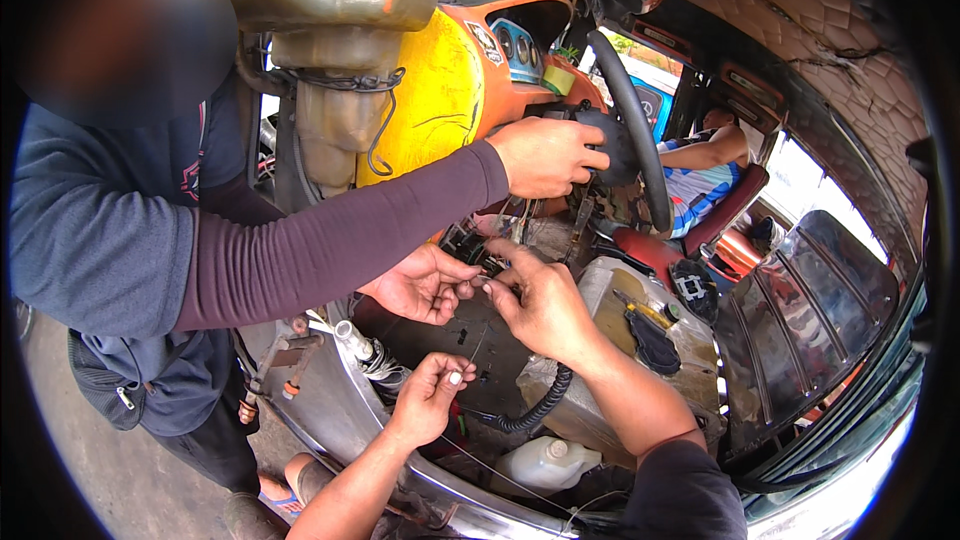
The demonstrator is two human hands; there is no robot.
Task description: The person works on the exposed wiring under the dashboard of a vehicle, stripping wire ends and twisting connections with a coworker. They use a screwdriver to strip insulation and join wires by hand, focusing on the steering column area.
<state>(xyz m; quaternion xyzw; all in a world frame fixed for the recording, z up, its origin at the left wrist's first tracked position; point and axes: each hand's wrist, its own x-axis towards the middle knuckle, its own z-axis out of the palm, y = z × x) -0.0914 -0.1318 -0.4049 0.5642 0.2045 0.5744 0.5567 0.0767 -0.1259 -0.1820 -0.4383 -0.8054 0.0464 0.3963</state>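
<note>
My left hand (428,402) is closed in a pinch on a thin wire (481,342), which runs up toward my right hand. My right hand (538,302) has its thumb and fingers drawn together at the upper end of the wire, its index finger stretched forward. Right against these fingertips is a co-worker's bare hand (420,285), palm up and pinching at the same spot. The co-worker's other hand (548,156), in a dark sleeve, reaches across above mine to the black steering column (606,145). Behind our fingers lies a bundle of loose wiring (470,242).
A steering wheel (632,125) and orange-yellow dashboard panel (425,90) stand ahead. A cloudy tank (335,0) hangs upper left. Below are a white jug (548,464), a black corrugated hose (540,410) and a worn engine cover (610,305) carrying tools. Another person (705,175) sits beyond the wheel.
</note>
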